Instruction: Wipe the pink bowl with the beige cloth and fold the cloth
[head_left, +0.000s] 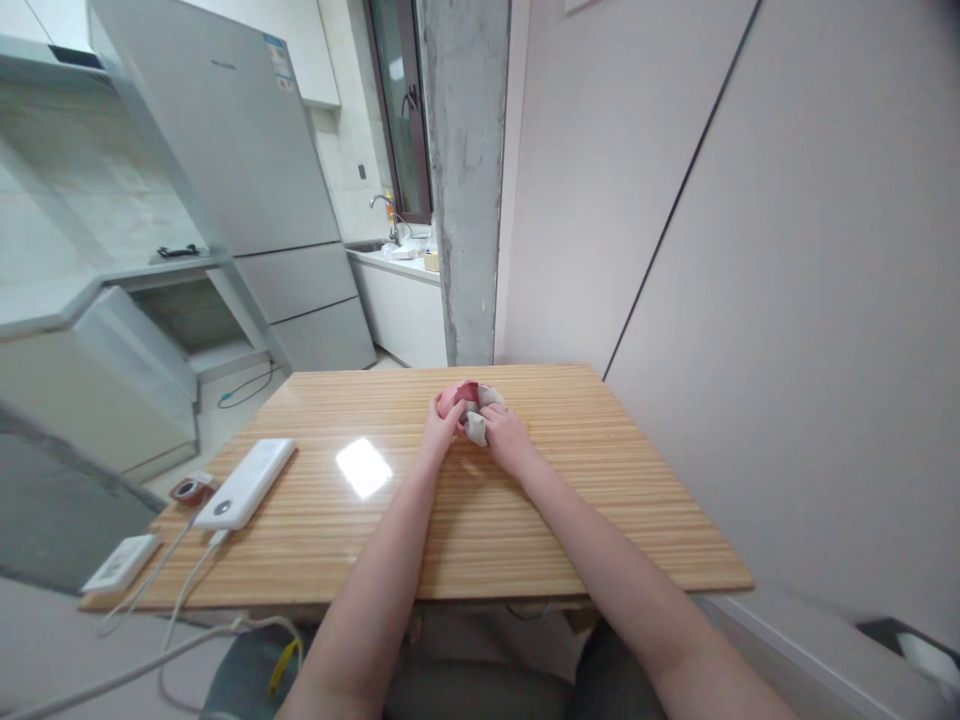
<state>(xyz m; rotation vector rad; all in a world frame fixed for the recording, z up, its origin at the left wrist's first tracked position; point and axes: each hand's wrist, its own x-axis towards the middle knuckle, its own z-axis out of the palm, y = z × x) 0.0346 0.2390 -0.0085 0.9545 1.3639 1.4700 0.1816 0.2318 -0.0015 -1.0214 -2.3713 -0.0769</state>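
Near the far edge of the wooden table, my two hands meet around a small pink, rounded piece and a pale grey, soft-looking piece. Whether they are one item or two, I cannot tell. My left hand is closed on the left side of the pink piece, with the thumb over its near rim. On the right, my right hand pinches the pale grey piece, which bulges out between the hands. Some fingertips of both hands are hidden behind or inside the pieces.
The striped wooden table bears a white power bank with cables, a small brown item and a white box-like object at the left. A pale wall borders the right side. Beyond stands a grey fridge.
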